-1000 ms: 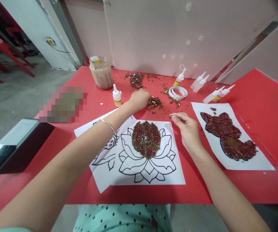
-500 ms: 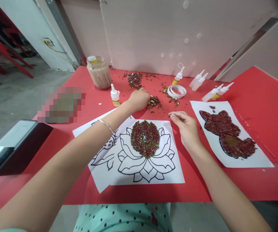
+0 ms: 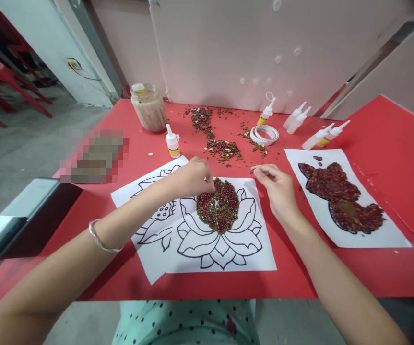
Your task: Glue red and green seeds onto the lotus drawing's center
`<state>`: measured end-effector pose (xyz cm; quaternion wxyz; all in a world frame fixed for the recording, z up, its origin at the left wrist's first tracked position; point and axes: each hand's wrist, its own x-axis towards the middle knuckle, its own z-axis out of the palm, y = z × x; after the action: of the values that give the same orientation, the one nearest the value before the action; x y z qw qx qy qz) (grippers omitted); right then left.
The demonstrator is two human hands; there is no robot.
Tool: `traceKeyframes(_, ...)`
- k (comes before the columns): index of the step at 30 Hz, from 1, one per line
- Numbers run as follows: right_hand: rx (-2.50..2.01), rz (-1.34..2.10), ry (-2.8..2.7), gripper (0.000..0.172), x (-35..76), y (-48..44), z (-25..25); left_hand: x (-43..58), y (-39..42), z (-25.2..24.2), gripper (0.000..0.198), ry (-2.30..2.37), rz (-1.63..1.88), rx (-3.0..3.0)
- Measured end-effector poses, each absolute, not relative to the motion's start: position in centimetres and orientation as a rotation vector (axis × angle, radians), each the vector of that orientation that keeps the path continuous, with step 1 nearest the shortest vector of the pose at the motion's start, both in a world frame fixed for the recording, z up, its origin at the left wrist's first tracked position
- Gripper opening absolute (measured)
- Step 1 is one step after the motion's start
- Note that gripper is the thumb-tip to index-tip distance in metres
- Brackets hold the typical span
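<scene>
A white sheet with a lotus outline (image 3: 224, 249) lies in front of me on the red table (image 3: 390, 158). Red and green beans (image 3: 221, 206) fill the flower's centre. My left hand (image 3: 192, 176) is closed in a pinch at the upper left edge of that bean patch; what its fingers hold is too small to make out. My right hand (image 3: 277, 184) rests at the sheet's upper right corner, fingers curled and pinched together. A loose bean pile (image 3: 224, 149) lies just beyond the sheet.
A second drawing (image 3: 156, 215) lies under the lotus sheet. A bean-covered picture (image 3: 339, 196) sits to the right. At the back stand a jar (image 3: 149, 108), a small glue bottle (image 3: 172, 142), a tape roll (image 3: 264, 134) and several more glue bottles (image 3: 322, 135). A dark phone-like slab (image 3: 19, 218) lies left.
My left hand has come back from the loose bean pile to the upper left edge of the bean-filled flower centre. My right hand has stayed in place.
</scene>
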<state>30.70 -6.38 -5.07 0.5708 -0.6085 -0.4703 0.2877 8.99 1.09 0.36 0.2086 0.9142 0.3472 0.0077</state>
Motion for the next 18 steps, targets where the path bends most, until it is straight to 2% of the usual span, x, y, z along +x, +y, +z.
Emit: traceKeyframes(18,-1.431,0.665,-1.108,0.018,30.72,-6.40,-4.97,8.32,0.05,-0.47,0.019,0.880,0.032,2.492)
